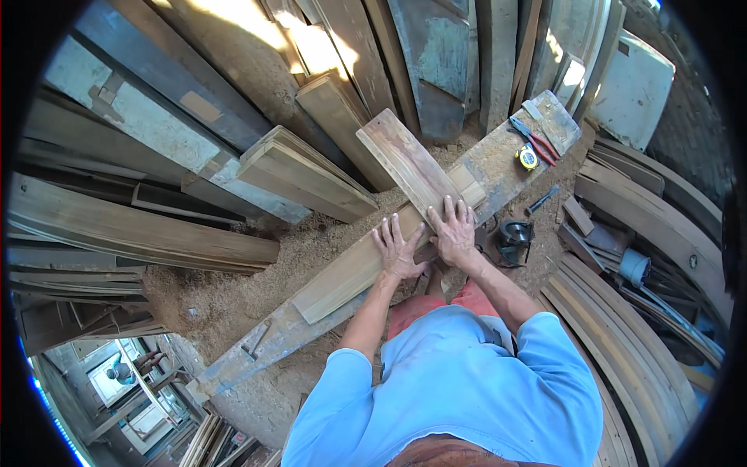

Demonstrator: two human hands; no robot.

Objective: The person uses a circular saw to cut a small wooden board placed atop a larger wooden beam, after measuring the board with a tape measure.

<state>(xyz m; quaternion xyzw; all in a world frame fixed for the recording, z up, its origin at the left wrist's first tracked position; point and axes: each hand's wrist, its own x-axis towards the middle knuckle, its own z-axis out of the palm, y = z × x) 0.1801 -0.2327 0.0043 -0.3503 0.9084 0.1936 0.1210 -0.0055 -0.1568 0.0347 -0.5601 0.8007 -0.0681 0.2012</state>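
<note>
A long wooden board [350, 272] lies lengthwise on a narrow, worn workbench [268, 354]. Across it, at an angle, rests a shorter wooden plank [408, 159] whose far end sticks out past the bench. My left hand [398, 253] is spread flat on the long board, close to where the two pieces meet. Just right of it, my right hand [454, 233] presses with fingers stretched out on the near end of the short plank. Both thumbs are partly hidden at the near edge.
At the bench's far right end lie red-handled pliers [537, 144] and a yellow tape measure [527, 159]. A round dark power tool [514, 233] and a dark-handled tool [542, 200] sit on the ground. Leaning boards [303, 167] stand beyond the sawdust [226, 300]; stacked planks [622, 342] lie right.
</note>
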